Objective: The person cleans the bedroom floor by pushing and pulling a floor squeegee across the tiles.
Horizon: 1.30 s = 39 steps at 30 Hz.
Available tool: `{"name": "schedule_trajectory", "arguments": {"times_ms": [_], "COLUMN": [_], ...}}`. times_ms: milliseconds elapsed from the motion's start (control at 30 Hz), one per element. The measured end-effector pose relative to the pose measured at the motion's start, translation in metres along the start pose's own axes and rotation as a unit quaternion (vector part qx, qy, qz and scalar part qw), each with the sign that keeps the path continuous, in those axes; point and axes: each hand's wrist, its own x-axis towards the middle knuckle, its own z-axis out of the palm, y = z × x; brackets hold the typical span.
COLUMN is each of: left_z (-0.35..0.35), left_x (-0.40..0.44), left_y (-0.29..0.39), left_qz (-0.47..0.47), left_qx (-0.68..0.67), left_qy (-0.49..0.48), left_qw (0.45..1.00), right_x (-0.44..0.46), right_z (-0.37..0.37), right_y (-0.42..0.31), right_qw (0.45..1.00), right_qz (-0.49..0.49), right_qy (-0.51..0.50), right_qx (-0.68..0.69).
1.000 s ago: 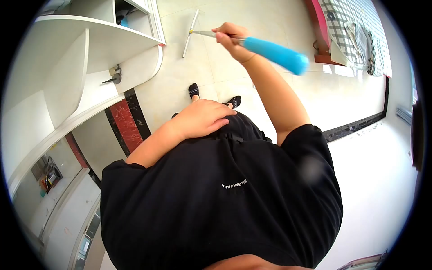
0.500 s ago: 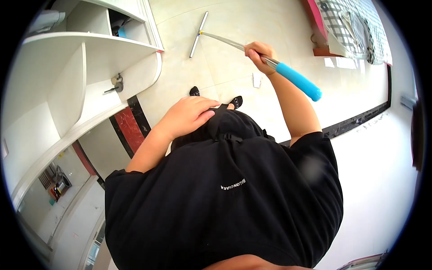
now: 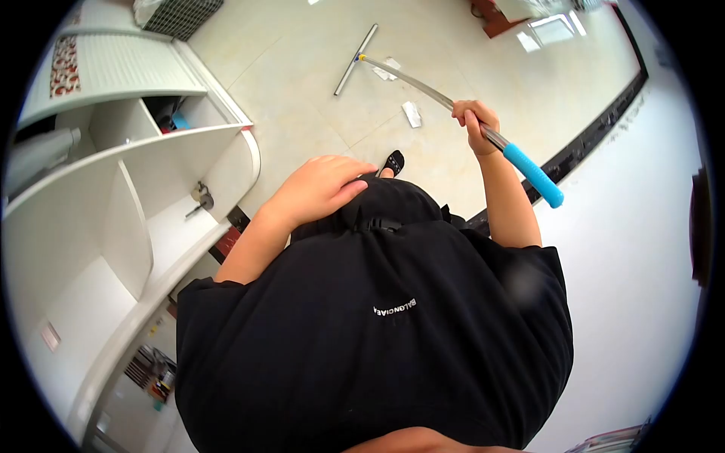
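My right hand [image 3: 477, 127] is wrapped round the metal pole of a floor squeegee, just ahead of its blue grip [image 3: 533, 175]. The pole [image 3: 415, 83] runs down and forward to a long, thin squeegee head [image 3: 356, 60] on the tiled floor. Beside the head lies a crumpled white paper [image 3: 387, 69], and a second white paper [image 3: 411, 114] is nearer to me. Against the front of my black clothes rests my left hand [image 3: 326, 187], fingers stretched and holding nothing.
White shelving [image 3: 121, 151] with open compartments curves along the left. A dark mesh basket [image 3: 180, 16] stands at the top left. Reddish wooden furniture [image 3: 495, 19] is at the top right. A black skirting strip [image 3: 604, 124] edges the floor beside the white wall [image 3: 627, 264].
The view has turned and advanced over the floor. My right hand and the squeegee have shifted right in view, and two white papers now show. The checked cloth has mostly left the view.
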Motion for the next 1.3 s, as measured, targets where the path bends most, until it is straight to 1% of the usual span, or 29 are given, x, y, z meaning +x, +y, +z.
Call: {"name": "schedule_trajectory", "arguments": {"times_ms": [33, 67, 167, 200, 333, 400, 467, 567, 700, 767, 900, 967, 1100, 1167, 1233, 1300], "left_z": [-0.001, -0.004, -0.011, -0.016, -0.038, -0.042, -0.045, -0.042, -0.044, -0.043, -0.043, -0.041, -0.04, -0.034, -0.031, -0.032], "left_x": [0.003, 0.006, 0.009, 0.009, 0.0, -0.002, -0.008, -0.018, -0.013, -0.016, -0.011, -0.007, -0.011, -0.012, -0.012, -0.011], "left_y": [0.0, -0.001, -0.007, -0.011, -0.03, -0.038, -0.048, -0.06, -0.064, -0.06, -0.055, -0.056, -0.062, -0.069, -0.071, -0.07], "left_qz": [0.009, 0.019, 0.066, 0.078, 0.115, 0.12, 0.146, 0.181, 0.196, 0.197, 0.215, 0.221, 0.216, 0.219, 0.221, 0.177], "left_qx": [-0.004, -0.006, 0.017, 0.024, 0.049, 0.057, 0.082, 0.071, 0.071, 0.063, 0.074, 0.098, 0.053, 0.042, 0.031, 0.044], "left_qy": [-0.014, -0.027, -0.065, -0.077, -0.127, -0.145, -0.14, -0.134, -0.159, -0.192, -0.221, -0.202, -0.193, -0.186, -0.179, -0.215], "left_qw": [1.0, 0.999, 0.996, 0.994, 0.984, 0.981, 0.976, 0.972, 0.965, 0.959, 0.948, 0.949, 0.956, 0.957, 0.958, 0.959], "right_x": [-0.014, -0.032, -0.077, -0.092, -0.147, -0.172, -0.2, -0.227, -0.252, -0.272, -0.296, -0.31, -0.322, -0.331, -0.328, -0.321], "right_z": [-0.002, -0.003, 0.006, 0.014, 0.065, 0.088, 0.117, 0.159, 0.192, 0.211, 0.245, 0.254, 0.269, 0.279, 0.29, 0.294], "right_y": [-0.006, -0.014, -0.026, -0.036, -0.057, -0.063, -0.066, -0.079, -0.096, -0.112, -0.146, -0.158, -0.201, -0.216, -0.233, -0.246], "right_qw": [1.0, 0.998, 0.993, 0.989, 0.975, 0.959, 0.945, 0.924, 0.907, 0.898, 0.867, 0.845, 0.839, 0.844, 0.84, 0.835], "right_qz": [-0.006, 0.033, 0.011, 0.044, 0.026, 0.044, 0.059, 0.064, 0.067, 0.067, 0.105, 0.117, 0.159, 0.158, 0.176, 0.203], "right_qy": [0.021, 0.045, 0.115, 0.136, 0.22, 0.273, 0.318, 0.365, 0.407, 0.425, 0.475, 0.515, 0.514, 0.508, 0.508, 0.505], "right_qx": [0.01, -0.018, -0.005, -0.025, -0.027, -0.058, -0.054, -0.088, -0.081, -0.091, -0.108, -0.083, -0.082, -0.065, -0.075, -0.082]}}
